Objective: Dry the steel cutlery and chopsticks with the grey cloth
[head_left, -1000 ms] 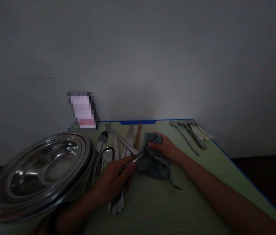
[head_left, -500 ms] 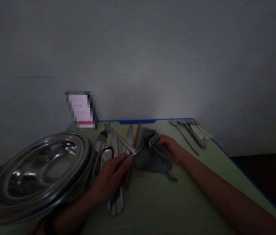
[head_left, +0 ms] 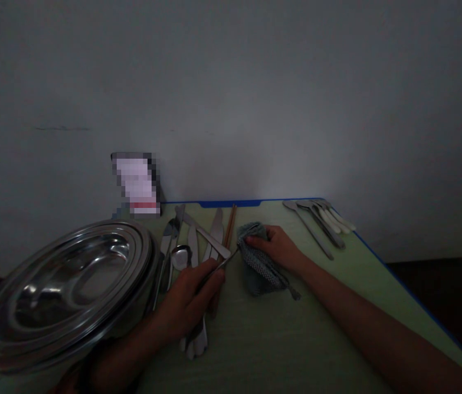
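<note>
My left hand (head_left: 192, 298) is closed round the handle of a thin metal utensil (head_left: 224, 261) whose far end goes into a grey-blue knitted cloth (head_left: 259, 265). My right hand (head_left: 280, 246) grips that cloth, folded over the utensil's tip, on the green table (head_left: 296, 339). Which kind of utensil it is stays hidden by the cloth. Just left of my hands lies a pile of knives and spoons (head_left: 189, 241) with a pair of brown chopsticks (head_left: 229, 227).
A stack of round steel trays (head_left: 62, 290) fills the left near side. Several spoons and forks (head_left: 321, 221) lie in a row at the table's far right corner. A small blurred card (head_left: 138, 186) stands against the grey wall. The table has a blue edge.
My right hand has drawn the cloth back and bunched it tighter round the utensil's end; half a second ago it was spread out wider. My left hand has hardly moved.
</note>
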Motion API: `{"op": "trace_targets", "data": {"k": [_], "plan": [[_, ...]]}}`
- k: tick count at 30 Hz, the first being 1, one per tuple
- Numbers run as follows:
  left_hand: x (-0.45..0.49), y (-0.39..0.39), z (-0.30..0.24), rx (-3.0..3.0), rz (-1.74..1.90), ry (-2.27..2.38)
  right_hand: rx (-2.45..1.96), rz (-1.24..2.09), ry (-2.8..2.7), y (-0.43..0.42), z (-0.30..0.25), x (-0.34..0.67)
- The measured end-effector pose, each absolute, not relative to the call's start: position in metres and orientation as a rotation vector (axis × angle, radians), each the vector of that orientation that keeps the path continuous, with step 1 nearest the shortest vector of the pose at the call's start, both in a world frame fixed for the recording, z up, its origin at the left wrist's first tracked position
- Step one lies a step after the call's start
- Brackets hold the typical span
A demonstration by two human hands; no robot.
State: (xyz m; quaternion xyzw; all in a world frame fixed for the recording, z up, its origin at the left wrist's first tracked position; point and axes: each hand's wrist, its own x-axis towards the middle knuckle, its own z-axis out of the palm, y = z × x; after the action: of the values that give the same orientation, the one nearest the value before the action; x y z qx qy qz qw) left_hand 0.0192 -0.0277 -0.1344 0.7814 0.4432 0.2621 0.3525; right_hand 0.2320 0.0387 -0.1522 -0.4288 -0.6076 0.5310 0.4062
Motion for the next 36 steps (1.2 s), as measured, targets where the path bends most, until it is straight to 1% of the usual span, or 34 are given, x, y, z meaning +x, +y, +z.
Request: {"op": "trace_targets", "data": {"k": [2,4,7,12,16,22,29,31,36], "plan": [[0.021,-0.028,-0.134,2.018,0.674,1.150,-1.115,1.268,-1.546,0.037,-0.151,0.230],[0.021,-0.027,-0.135,2.014,0.672,1.149,-1.133,1.272,-1.514,0.036,-0.151,0.227],[0.022,-0.026,-0.136,2.001,0.661,1.132,-1.122,1.332,-1.455,0.037,-0.153,0.226],[0.021,-0.026,-0.134,1.988,0.620,1.145,-0.890,1.473,-1.398,0.043,-0.159,0.233],[0.022,-0.026,-0.132,2.025,0.612,1.168,-0.835,1.563,-1.395,0.046,-0.162,0.236],[0.021,-0.026,-0.133,1.990,0.623,1.142,-1.035,1.323,-1.618,0.044,-0.154,0.234],[0.019,-0.026,-0.133,1.947,0.666,1.097,-1.072,1.147,-1.738,0.042,-0.150,0.231],[0.020,-0.026,-0.132,1.929,0.676,1.112,-1.087,1.189,-1.713,0.043,-0.152,0.233],[0.021,-0.027,-0.133,1.957,0.657,1.148,-0.971,1.460,-1.669,0.047,-0.154,0.240]]}}
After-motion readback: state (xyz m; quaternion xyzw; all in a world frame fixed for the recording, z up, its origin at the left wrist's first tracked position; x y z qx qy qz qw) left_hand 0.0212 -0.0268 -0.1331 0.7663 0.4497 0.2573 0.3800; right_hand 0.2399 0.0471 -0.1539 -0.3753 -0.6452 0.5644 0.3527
